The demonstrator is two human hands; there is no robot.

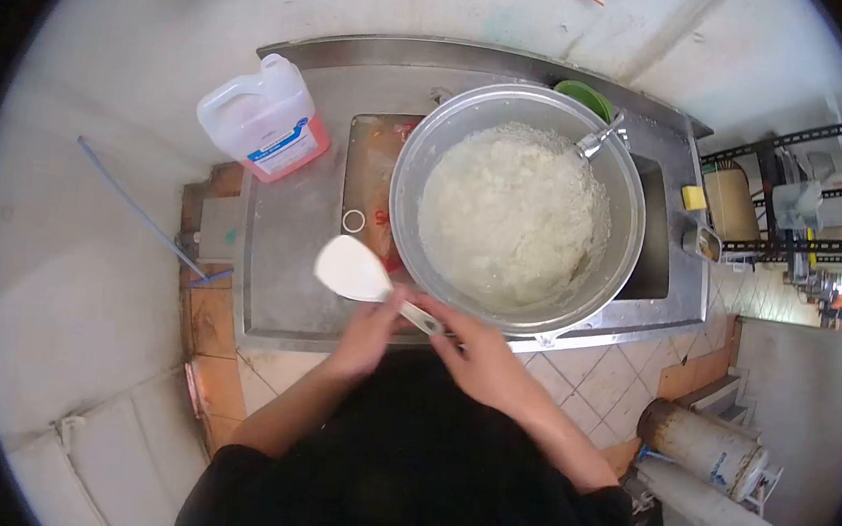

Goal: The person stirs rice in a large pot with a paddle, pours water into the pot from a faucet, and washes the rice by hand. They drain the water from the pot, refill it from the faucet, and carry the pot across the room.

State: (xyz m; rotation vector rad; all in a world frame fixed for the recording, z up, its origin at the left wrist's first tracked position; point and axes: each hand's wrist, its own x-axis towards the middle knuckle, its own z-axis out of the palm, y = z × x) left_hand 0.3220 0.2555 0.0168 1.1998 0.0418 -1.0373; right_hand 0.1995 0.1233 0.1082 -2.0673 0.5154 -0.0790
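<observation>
Left of the steel bowl (400, 177), a pink-based plastic jug (264, 117) stood on the wet steel worktop (288, 253). At the bowl's near rim, the left hand (368, 336) and right hand (481, 359) were together, both closed on the handle of a white paddle (351, 269), its blade pointing left, clear of the bowl. The bowl, full of white rice (509, 211), sat across the sink under the tap (599, 137), close to the worktop's front lip. A hard push could probably tip it or send rice over the rim, and a wet handle might slip. Right of the bowl lay a yellow sponge (693, 197), with a black rack (802, 194) beyond it and a tiled floor (620, 378) below. Pale walls enclosed the corner.
</observation>
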